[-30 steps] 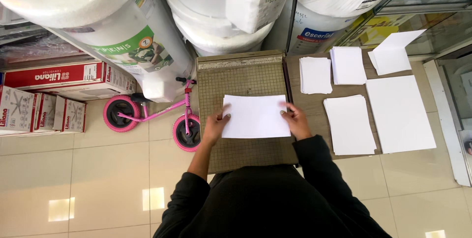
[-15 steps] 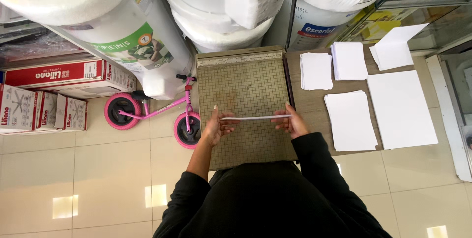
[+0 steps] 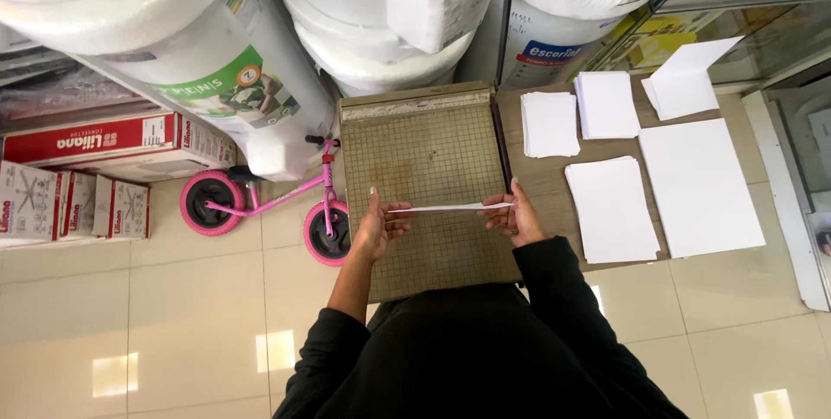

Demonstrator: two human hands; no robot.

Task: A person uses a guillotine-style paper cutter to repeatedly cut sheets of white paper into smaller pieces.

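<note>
Paper (image 3: 446,208) is held edge-on above the gridded cutter board (image 3: 428,185), gripped at its ends by the left hand (image 3: 377,230) and right hand (image 3: 514,215). Sheets could be splayed or dropped if either grip is loosened.

Colours & patterns, seen from overhead

Cutting board (image 3: 428,168): olive-tan w/ fine square grid, pale strip along top edge. Paper sheet (image 3: 450,208) & paper stacks (image 3: 610,209): plain white. Worktop (image 3: 541,178): brown. Kids' bike (image 3: 264,207): pink frame & rims, black tyres. Boxes (image 3: 95,138): red & white. Sleeves (image 3: 563,298): black. Floor (image 3: 164,315): glossy cream tiles.
</note>
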